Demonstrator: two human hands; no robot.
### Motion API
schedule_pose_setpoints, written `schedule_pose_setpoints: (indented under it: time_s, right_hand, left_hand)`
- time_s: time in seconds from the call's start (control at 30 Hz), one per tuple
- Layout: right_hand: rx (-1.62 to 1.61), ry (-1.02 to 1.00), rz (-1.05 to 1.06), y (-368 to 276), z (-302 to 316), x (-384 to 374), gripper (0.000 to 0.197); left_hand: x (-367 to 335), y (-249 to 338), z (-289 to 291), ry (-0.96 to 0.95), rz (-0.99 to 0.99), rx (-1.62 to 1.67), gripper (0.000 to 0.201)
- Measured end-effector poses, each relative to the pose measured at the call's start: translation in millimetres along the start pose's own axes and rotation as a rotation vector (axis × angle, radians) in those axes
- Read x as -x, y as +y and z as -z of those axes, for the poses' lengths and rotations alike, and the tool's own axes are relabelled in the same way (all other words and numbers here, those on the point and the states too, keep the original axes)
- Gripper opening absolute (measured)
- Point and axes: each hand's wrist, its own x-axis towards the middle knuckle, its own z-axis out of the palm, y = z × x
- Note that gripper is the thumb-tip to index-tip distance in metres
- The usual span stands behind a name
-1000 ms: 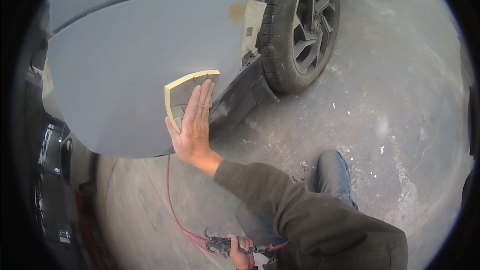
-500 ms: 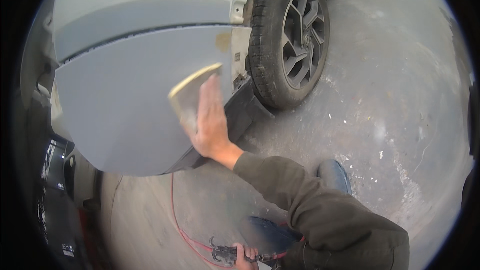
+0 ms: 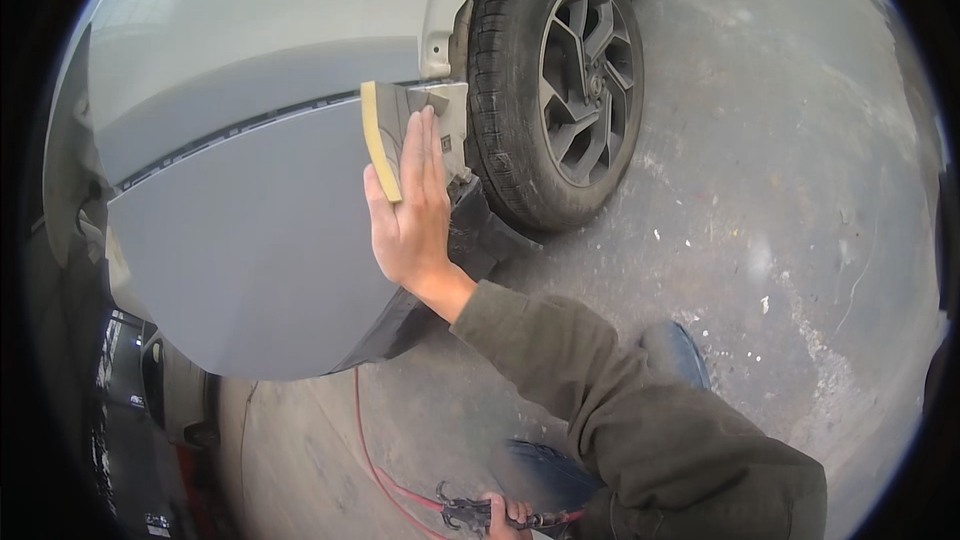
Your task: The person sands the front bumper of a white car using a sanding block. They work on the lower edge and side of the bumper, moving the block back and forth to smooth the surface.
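My right hand (image 3: 415,205) lies with its fingers flat over a sanding pad (image 3: 374,135), grey-faced with a yellow foam edge. The thumb rests by the pad's lower left end. The pad sits against the upper right corner of a matte grey car bumper (image 3: 240,240), close to the wheel arch. Low in the picture, my left hand (image 3: 507,517) is wrapped round a black air gun (image 3: 466,510) joined to a red hose (image 3: 365,430). Part of the left hand is cut off by the lower edge.
Right of the bumper stands a black tyre (image 3: 505,110) with a spoked wheel. White-and-grey bodywork (image 3: 270,10) rises above the bumper. A dark liner (image 3: 485,225) hangs under the corner. At the lower left is a dark, shiny car part (image 3: 125,370). Pale specks dot the concrete floor (image 3: 740,190).
My right hand has moved the sanding pad up to the bumper's corner and turned it more upright. The brown patch there is now covered. My left hand still grips the air gun.
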Motion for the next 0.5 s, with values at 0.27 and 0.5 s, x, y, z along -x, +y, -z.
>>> schedule_pose_setpoints:
  time_s: [0.27, 0.5]
  right_hand:
    - [0.085, -0.200, 0.099, 34, 39, 52, 0.100]
    - [0.147, -0.095, 0.212, 11, 12, -16, 0.095]
  left_hand:
    - [-4, 7, -23, 0.019, -0.030, 0.003, 0.035]
    - [4, 7, -32, -0.001, -0.022, -0.043, 0.040]
